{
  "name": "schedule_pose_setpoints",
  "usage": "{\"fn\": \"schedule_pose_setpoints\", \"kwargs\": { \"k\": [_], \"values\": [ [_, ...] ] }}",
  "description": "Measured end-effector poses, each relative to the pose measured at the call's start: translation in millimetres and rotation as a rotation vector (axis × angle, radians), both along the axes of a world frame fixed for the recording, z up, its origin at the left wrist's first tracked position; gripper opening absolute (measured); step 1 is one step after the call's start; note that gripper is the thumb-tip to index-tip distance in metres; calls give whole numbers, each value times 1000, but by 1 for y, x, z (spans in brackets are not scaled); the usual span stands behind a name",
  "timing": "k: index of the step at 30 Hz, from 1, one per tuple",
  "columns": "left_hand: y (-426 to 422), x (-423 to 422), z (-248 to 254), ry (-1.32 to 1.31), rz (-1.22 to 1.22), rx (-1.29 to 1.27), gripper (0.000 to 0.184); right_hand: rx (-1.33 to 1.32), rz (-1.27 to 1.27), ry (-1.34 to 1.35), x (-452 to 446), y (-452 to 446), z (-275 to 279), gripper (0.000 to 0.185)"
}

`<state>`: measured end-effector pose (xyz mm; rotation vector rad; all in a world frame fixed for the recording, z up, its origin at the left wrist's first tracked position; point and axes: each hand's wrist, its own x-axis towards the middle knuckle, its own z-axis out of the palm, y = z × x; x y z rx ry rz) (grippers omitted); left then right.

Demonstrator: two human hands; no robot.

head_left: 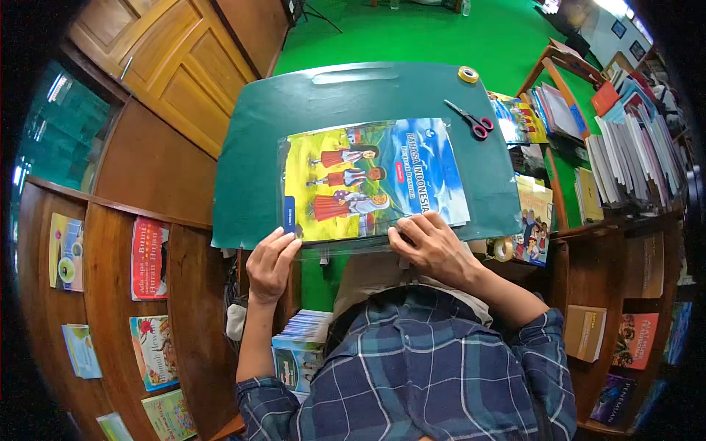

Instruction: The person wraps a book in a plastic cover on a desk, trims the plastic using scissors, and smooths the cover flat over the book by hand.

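Observation:
A book (412, 158) titled "Bahasa Indonesia" lies sideways on the green tabletop (309, 95), its cover showing three figures in school uniform. Clear plastic film (338, 248) shows around its edges and along the near side, where it overhangs slightly. My left hand (271, 266) pinches the film at the near left corner of the book. Curled over the near edge, right of the middle, my right hand (432, 246) presses thumb and fingers together on the film. Scissors (471, 120) with dark red handles lie beyond the book's right side, blades apart.
A yellow tape roll (468, 74) rests at the table's far right corner. Another tape roll (504, 250) sits by my right forearm. Stacked books (301, 349) stand below the table, left of my lap. Wooden bookshelves (198, 331) flank both sides.

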<state>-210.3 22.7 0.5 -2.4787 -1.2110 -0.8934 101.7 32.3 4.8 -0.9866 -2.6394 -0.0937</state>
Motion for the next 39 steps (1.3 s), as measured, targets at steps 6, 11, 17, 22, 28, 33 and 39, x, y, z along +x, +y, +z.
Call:
{"fn": "schedule_pose_setpoints", "kwargs": {
  "k": [6, 11, 17, 22, 28, 33, 39],
  "values": [
    [-3, -9, -8, 1, -32, -41, 21, 23, 9, -5, 1, 0, 1, 34],
    [-7, 8, 8, -189, 63, -288, 26, 16, 13, 20, 2, 1, 1, 32],
    [15, 73, 39, -68, 333, -168, 37, 27, 2, 7, 2, -2, -1, 32],
    [31, 107, 7, -47, 234, -242, 51, 21, 8, 39, 2, -1, -3, 33],
    [28, 118, -16, 77, 305, -369, 59, 120, 7, 88, 16, -2, -17, 34],
    [28, 117, -15, 95, 307, -397, 59, 206, -79, 124, 44, -5, -20, 31],
    [28, 119, -14, 105, 322, -402, 59, 241, -244, 256, 63, -9, -9, 29]
  ]
}}
